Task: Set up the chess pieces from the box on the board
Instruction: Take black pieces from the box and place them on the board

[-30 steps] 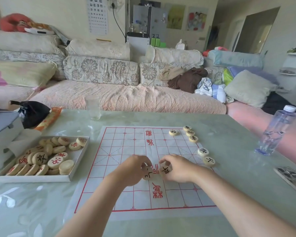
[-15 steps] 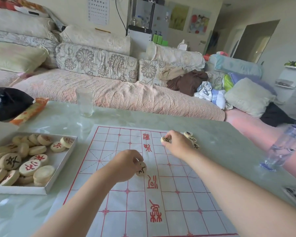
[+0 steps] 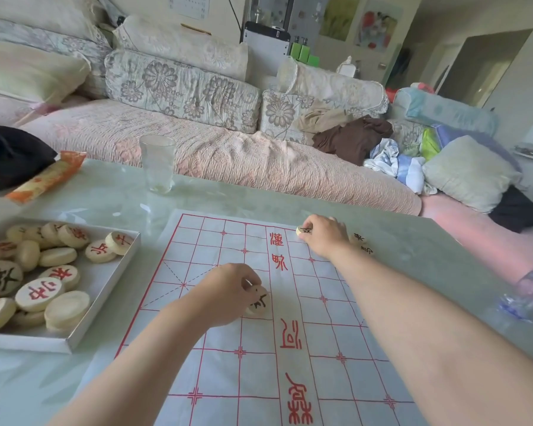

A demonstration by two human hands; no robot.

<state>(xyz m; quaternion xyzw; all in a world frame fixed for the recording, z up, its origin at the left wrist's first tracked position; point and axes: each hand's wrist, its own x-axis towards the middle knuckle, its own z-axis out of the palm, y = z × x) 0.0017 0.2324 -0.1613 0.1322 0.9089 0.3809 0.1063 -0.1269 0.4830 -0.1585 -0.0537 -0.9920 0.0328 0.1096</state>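
Grip of the right hand pinches a black-lettered piece at the far edge of the board, likely to seat it on a back-row crossing. The left hand pinches a second piece mid-board. Many pieces lie in the box.

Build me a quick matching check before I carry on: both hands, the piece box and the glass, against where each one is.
Column 1
1. left hand
2. right hand
3. box
4. glass

Column 2
A. at the far edge of the board, pinching one black-marked piece
B. left of the board, holding loose pieces
C. over the board's middle, gripping another black-marked piece
D. upright on the table, beyond the board

Pairs: 1-C, 2-A, 3-B, 4-D
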